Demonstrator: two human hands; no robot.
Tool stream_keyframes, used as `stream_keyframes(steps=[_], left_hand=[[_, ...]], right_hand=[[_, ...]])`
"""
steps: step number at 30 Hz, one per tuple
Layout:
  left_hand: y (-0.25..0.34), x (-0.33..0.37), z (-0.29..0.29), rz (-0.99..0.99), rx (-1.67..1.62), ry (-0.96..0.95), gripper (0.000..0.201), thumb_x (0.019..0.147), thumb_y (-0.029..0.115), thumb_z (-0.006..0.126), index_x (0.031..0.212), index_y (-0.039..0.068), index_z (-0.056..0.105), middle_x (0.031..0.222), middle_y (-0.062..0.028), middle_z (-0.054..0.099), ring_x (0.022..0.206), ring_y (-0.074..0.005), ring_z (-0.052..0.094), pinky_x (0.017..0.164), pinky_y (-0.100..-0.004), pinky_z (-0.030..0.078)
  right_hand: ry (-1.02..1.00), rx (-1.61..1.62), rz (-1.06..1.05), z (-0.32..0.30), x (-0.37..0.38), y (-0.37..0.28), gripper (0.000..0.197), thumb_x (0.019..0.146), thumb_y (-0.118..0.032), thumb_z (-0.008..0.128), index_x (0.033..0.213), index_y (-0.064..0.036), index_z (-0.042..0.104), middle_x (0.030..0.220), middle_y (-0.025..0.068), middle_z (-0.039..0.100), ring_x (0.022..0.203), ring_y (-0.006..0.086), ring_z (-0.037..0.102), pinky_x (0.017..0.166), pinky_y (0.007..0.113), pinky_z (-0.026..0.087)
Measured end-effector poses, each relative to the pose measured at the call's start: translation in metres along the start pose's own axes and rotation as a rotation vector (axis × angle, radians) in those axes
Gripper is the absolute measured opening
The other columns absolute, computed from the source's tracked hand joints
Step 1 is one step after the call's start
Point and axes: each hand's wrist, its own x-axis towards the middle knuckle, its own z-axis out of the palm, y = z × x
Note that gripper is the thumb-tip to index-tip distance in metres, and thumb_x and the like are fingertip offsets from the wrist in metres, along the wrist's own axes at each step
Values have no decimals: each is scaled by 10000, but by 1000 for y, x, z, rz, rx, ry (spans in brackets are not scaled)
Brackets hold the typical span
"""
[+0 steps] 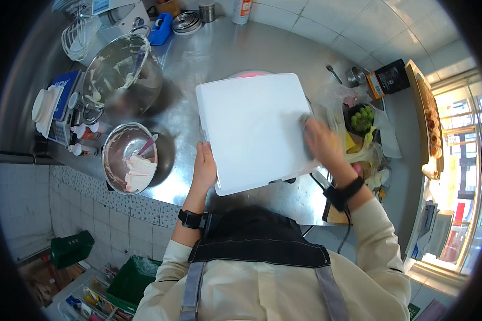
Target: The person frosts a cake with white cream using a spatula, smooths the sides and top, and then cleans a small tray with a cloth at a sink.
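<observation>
A white, flat, square box lid or box (254, 134) with rounded corners is in front of me, slightly tilted above the steel counter. My left hand (204, 165) grips its left edge near the lower corner, thumb along the side. My right hand (322, 142) is at its right edge, fingers curled and partly blurred; a dark grey smear shows by the fingertips, too indistinct to name. Behind the box's far edge a bit of a pink-topped round thing (251, 74) peeks out; the rest is hidden.
On the left stand a large mixing bowl (112, 59) with cream residue and a smaller steel bowl (112, 152) holding pale pink cream and a spatula (147, 144). Green grapes (362, 119) and plastic bags lie right. A blue tape dispenser (160, 30) and tins (187, 22) are behind.
</observation>
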Motion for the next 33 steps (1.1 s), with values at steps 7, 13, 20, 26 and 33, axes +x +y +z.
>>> stream_keyframes(steps=[7,13,20,26,33], left_hand=[[0,-2,2,-11,-8,63,375,1003,336,251,992,14,442,904,-126,532,862,-190,525,795,-312,424],[-11,2,-1,69,15,90,367,1001,330,273,973,-6,418,859,-163,536,807,-226,527,762,-335,433],[-4,-3,6,52,-26,46,414,998,359,259,945,-26,403,895,-198,541,852,-258,547,783,-355,438],[-9,6,0,19,57,59,369,996,352,277,970,6,401,912,-186,544,867,-253,532,801,-352,421],[-12,2,-3,37,61,55,390,989,360,280,949,-10,396,889,-235,536,865,-334,541,804,-389,411]], right_hand=[[-41,87,23,26,68,-89,211,866,-134,444,1073,-157,482,954,132,576,755,303,646,617,415,517],[-279,129,-518,-2,-2,-124,159,865,-167,462,1018,-152,502,972,71,568,917,224,607,657,340,542],[-73,43,264,-2,72,-7,206,875,-202,471,1055,-100,473,961,153,615,782,358,632,673,433,512],[-168,45,-253,31,79,-112,243,883,-119,414,1122,-121,454,1020,143,579,873,289,632,673,394,529],[-574,-5,-222,-13,14,-72,202,890,-147,431,1089,-164,464,1049,85,549,861,251,615,697,355,527]])
